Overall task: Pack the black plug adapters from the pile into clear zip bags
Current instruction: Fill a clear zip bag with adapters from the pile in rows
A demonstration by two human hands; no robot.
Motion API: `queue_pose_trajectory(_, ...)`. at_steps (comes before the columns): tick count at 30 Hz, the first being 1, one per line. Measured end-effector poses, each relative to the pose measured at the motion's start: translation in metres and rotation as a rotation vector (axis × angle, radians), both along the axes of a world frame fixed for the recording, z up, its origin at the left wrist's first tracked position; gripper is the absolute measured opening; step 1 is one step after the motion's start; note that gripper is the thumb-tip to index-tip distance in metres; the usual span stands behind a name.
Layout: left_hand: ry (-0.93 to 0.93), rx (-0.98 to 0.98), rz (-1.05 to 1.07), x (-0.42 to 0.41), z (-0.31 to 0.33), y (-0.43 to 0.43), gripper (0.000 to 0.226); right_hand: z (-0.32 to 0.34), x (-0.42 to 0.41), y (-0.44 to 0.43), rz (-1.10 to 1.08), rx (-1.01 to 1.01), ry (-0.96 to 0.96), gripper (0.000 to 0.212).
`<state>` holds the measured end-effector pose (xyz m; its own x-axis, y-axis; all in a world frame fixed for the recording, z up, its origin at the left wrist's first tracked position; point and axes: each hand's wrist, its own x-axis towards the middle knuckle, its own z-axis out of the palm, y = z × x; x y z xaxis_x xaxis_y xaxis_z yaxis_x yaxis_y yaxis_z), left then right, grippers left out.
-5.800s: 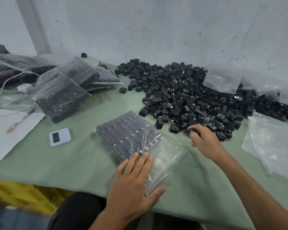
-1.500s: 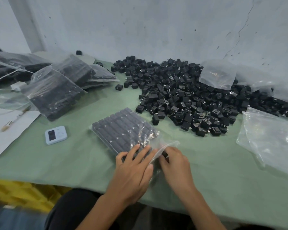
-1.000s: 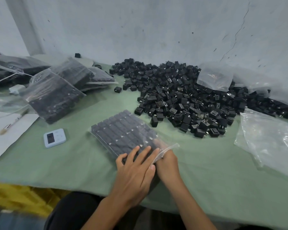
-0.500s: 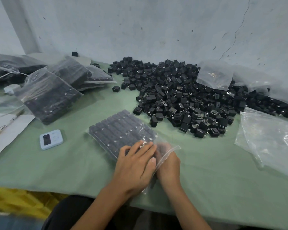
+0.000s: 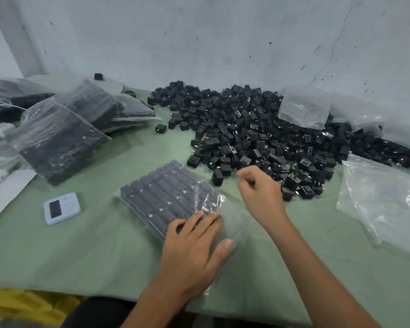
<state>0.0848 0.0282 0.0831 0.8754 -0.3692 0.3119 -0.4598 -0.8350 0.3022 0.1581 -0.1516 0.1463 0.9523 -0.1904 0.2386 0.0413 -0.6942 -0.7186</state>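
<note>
A pale digital timer [image 5: 61,208] lies on the green tablecloth [image 5: 104,252] near white paper [image 5: 3,190], under a cracked grey wall [image 5: 199,39].

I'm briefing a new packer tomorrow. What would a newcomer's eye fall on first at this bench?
First, the sprawling pile of black plug adapters along the wall, centre to right of the green table. In front of it, a clear zip bag holds neat rows of adapters, the left hand pressing flat on its near end, the right hand hovering by the pile. At far left, filled bags lie stacked.
</note>
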Motion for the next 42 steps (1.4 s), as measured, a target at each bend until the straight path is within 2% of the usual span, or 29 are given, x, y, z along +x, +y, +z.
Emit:
queue_pose_trajectory(2, -0.006, -0.009, -0.016, 0.000, -0.001, 0.000, 0.062, 0.000, 0.040, 0.014, 0.061, -0.174, 0.155, 0.014)
queue_pose_trajectory(4, 0.019, 0.001, -0.021, 0.000, -0.001, 0.000, 0.067, -0.011, 0.068, 0.026, 0.080, -0.285, 0.268, 0.029)
queue_pose_trajectory(6, 0.046, 0.013, -0.016, 0.001, 0.000, -0.001, 0.075, -0.023, 0.081, 0.032, 0.082, -0.328, 0.311, 0.037)
queue_pose_trajectory(8, 0.034, 0.027, -0.003, 0.000, 0.003, -0.003, 0.081, -0.030, 0.086, 0.030, 0.066, -0.317, 0.294, 0.035)
queue_pose_trajectory(11, 0.026, 0.055, 0.031, -0.003, 0.007, -0.008, 0.085, -0.023, 0.081, 0.019, 0.045, -0.190, 0.235, 0.034)
queue_pose_trajectory(13, 0.048, 0.072, 0.062, -0.004, 0.009, -0.014, 0.084, -0.014, 0.063, 0.004, 0.035, -0.027, 0.200, 0.040)
queue_pose_trajectory(17, 0.067, 0.086, 0.114, -0.006, 0.013, -0.022, 0.065, 0.003, -0.010, -0.036, 0.052, 0.326, 0.122, 0.027)
queue_pose_trajectory(20, 0.134, 0.097, 0.120, -0.004, 0.009, -0.025, 0.068, 0.002, -0.074, -0.057, 0.041, 0.420, 0.145, 0.032)
queue_pose_trajectory(25, 0.153, 0.122, 0.106, -0.004, 0.006, -0.027, 0.060, -0.027, -0.132, -0.058, 0.074, 0.435, 0.274, 0.039)
queue_pose_trajectory(28, 0.162, 0.109, 0.111, -0.003, 0.002, -0.028, 0.066, -0.042, -0.137, -0.038, 0.077, 0.422, 0.296, 0.037)
queue_pose_trajectory(32, 0.164, 0.046, 0.125, -0.005, 0.010, -0.031, 0.071, -0.049, -0.115, -0.002, 0.004, 0.341, 0.175, 0.035)
queue_pose_trajectory(38, 0.207, -0.017, 0.135, -0.004, 0.013, -0.031, 0.052, -0.049, -0.082, 0.030, -0.053, 0.080, 0.005, 0.015)
queue_pose_trajectory(42, 0.215, -0.038, 0.152, -0.004, 0.014, -0.032, 0.052, -0.054, -0.071, 0.035, -0.015, -0.017, 0.032, 0.022)
